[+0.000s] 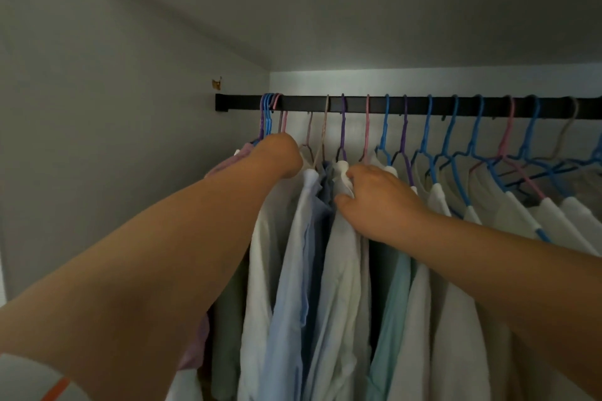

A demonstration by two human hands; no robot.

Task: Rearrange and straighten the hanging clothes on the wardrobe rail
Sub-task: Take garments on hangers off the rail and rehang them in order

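Both hands up among shirts on the black wardrobe rail (325, 103).

Left hand (281, 155) pushed in between the bunched hangers (268, 114) at the rail's left end and a white shirt (260, 257); its fingers are hidden behind the clothes, grip cannot be told. Right hand (374, 195) has fingers curled round the collar of a cream shirt (342, 257) on a purple hanger (342, 127), thumb under the fold. A light blue shirt (293, 270) hangs between the two. Further shirts on blue hangers (452, 127) spread rightward along the rail.

We count one black rail (423, 106), two hands, left hand (281, 155) and right hand (374, 202), roughly sixteen hangers, about a dozen hanging garments, some overlapping.
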